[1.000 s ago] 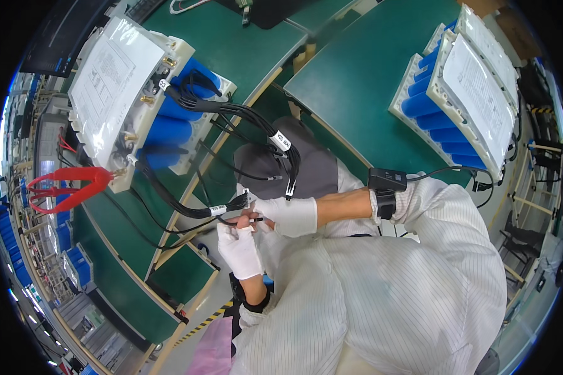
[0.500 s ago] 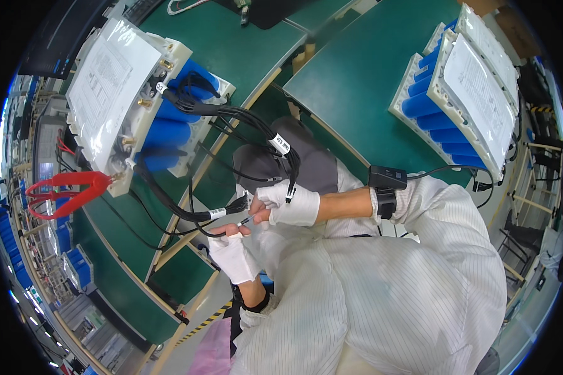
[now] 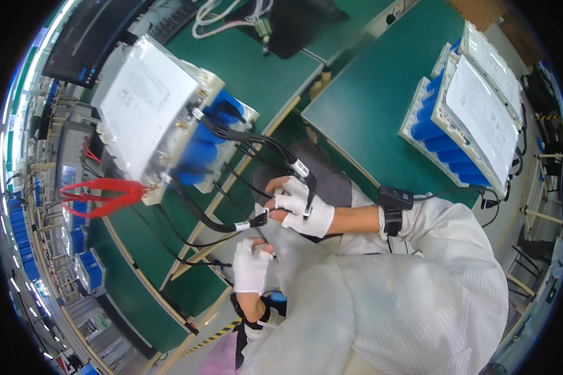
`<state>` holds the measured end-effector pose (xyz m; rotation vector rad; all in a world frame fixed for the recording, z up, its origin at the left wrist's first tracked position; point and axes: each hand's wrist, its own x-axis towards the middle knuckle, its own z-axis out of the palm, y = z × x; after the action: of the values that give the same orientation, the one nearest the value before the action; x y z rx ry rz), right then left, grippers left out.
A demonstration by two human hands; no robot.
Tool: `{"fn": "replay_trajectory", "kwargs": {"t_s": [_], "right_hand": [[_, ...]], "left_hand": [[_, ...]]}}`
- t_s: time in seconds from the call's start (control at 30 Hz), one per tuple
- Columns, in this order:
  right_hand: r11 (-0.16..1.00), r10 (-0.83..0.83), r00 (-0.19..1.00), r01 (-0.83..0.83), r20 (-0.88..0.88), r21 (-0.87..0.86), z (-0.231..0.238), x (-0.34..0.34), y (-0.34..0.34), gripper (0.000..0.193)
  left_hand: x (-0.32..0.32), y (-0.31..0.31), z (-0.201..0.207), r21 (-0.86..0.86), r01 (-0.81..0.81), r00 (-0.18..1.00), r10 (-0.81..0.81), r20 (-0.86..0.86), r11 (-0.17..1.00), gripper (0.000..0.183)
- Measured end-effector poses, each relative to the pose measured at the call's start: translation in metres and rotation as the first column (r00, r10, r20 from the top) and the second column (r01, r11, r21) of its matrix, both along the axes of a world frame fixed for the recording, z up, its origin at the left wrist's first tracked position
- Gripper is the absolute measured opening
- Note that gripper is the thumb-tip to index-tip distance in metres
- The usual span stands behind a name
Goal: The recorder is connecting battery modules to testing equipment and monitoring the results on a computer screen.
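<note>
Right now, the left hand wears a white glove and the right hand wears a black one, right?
Not quite. The head view shows the right hand in a white glove too, not black; the left hand does wear white.

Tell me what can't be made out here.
All in the head view:
Left hand: anything in its palm is hidden by its curled fingers.
Lower black cable bundle: too small to tell whether the right hand touches its tips.
White sheet on the left battery pack: glare and tiny print.
Monitor: cut off by the dark fisheye rim.
</note>
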<state>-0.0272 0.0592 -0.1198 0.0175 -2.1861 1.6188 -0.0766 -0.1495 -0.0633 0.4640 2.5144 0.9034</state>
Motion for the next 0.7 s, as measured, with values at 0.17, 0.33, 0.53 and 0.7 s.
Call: {"fn": "replay_trajectory", "kwargs": {"t_s": [0.17,0.33,0.53,0.7], "right_hand": [[0.956,0.133,0.980,-0.088,0.147,-0.279,-0.013,-0.007,-0.004,0.018],[0.480,0.215,0.923,0.184,0.318,-0.858,-0.012,0.005,-0.022,0.016],[0.737,0.357,0.835,0.024,0.418,-0.675,-0.010,0.016,-0.020,0.030],[0.758,0.370,0.828,-0.007,0.421,-0.652,-0.015,0.014,-0.018,0.030]], "left_hand": [[-0.031,-0.002,0.073,0.193,-0.311,0.878,0.359,-0.316,0.931,0.040],[-0.078,0.066,0.133,0.794,0.072,0.745,0.497,-0.445,0.603,0.066],[-0.114,0.116,0.165,0.969,-0.073,0.911,0.411,-0.031,0.235,0.042],[-0.111,0.133,0.171,1.000,0.011,0.936,0.351,0.000,-0.028,0.039]]}}
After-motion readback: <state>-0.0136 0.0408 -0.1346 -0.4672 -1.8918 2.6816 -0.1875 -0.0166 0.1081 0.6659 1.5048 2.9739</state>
